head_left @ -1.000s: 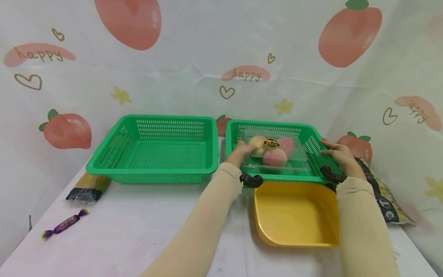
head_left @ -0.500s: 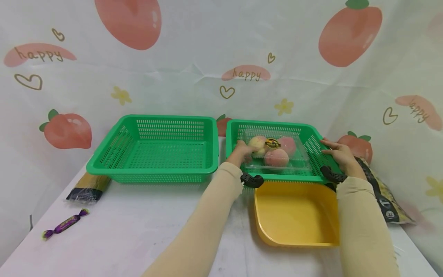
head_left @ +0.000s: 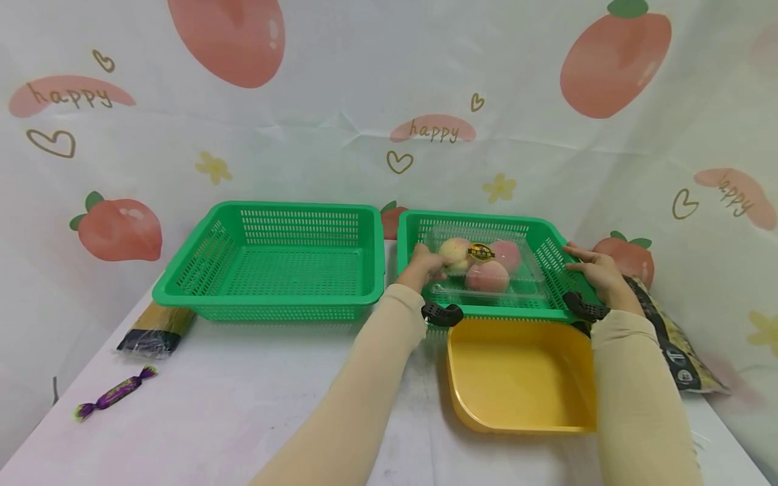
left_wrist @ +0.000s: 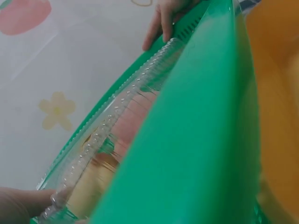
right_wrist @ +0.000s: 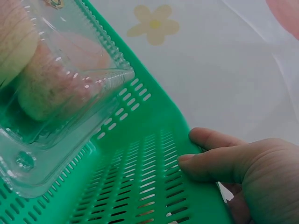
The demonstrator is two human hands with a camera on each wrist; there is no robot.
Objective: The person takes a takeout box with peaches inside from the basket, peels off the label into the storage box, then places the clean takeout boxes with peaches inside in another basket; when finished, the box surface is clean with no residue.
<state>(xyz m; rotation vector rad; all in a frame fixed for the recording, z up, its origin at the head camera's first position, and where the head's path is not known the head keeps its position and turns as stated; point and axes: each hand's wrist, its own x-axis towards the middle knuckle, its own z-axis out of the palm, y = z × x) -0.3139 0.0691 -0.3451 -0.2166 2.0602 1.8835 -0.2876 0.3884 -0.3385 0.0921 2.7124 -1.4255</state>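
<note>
A clear plastic clamshell box [head_left: 525, 287] of three peaches [head_left: 487, 276], with a black and gold label, lies in the right green basket [head_left: 492, 311]. My left hand [head_left: 421, 268] grips the box's left end, just inside the basket's left wall. In the left wrist view, part of that hand [left_wrist: 21, 204] shows at the box's ridged edge, while the basket wall hides much of the rest. My right hand [head_left: 602, 273] holds the basket's right rim. The right wrist view shows its thumb [right_wrist: 212, 164] over the inner side and other fingers outside.
Left of it stands a second green basket [head_left: 267, 300]. A yellow basin [head_left: 523, 385] sits in front of the right basket. A purple wrapped candy [head_left: 115, 393] and a gold-and-black packet [head_left: 153, 331] lie at left, a black-and-gold bag [head_left: 675, 351] at right.
The peach box has shifted very slightly to the right in the basket. My left fingers have drawn back a little toward its left edge. The right hand stays on the rim.
</note>
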